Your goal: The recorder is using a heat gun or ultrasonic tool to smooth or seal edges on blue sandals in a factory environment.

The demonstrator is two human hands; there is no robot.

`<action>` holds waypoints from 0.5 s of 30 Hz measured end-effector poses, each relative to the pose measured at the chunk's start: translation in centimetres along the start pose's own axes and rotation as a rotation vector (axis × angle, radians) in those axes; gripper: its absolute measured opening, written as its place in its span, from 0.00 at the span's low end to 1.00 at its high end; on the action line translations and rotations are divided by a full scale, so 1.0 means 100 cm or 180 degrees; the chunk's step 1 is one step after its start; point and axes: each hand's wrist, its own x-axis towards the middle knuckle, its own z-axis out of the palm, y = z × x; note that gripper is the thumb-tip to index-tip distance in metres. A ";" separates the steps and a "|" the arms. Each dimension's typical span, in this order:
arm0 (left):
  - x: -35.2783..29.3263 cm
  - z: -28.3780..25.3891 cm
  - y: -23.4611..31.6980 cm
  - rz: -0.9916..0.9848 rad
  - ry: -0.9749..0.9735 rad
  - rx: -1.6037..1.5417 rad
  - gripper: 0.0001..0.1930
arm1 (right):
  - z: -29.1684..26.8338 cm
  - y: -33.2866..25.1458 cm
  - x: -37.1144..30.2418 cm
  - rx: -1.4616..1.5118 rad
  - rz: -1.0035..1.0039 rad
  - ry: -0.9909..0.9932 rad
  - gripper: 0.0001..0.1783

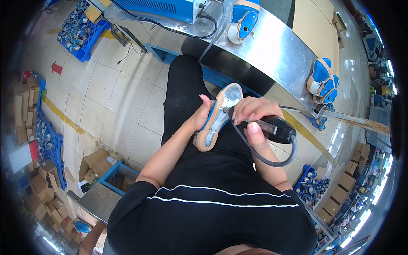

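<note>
Over my lap I hold a shoe (207,138), tan with a blue edge, with its bare underside turned up and grey patches along it. My left hand (201,114) is closed on the shoe's left side, thumb raised, its other fingers mostly hidden behind the shoe. In my right hand (257,112) is a black corded hand tool (281,131), gripped between fingers and thumb. The tool's narrow end meets or nearly meets the middle of the underside; I cannot tell if they touch. A thick grey cable (284,162) loops down from the tool's back end.
Ahead stands a metal bench (272,46) with a blue machine (157,9), a blue-and-tan shoe (244,23) and more shoes (324,83) at its right end. Blue crates (87,49) of shoes stand on the tiled floor. At lower left are cardboard boxes and another person's arm (91,240).
</note>
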 end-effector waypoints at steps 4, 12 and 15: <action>0.001 -0.006 -0.005 -0.0057 0.0143 -0.0132 0.62 | 0.003 0.009 0.001 -0.0275 -0.0082 -0.0071 0.10; 0.005 0.004 0.010 -0.0430 0.0406 -0.0339 0.62 | -0.001 0.000 -0.015 0.0380 0.0207 -0.0189 0.09; 0.004 0.008 0.017 -0.0386 0.0585 -0.0276 0.62 | 0.006 -0.006 -0.019 0.0237 0.0183 -0.0391 0.10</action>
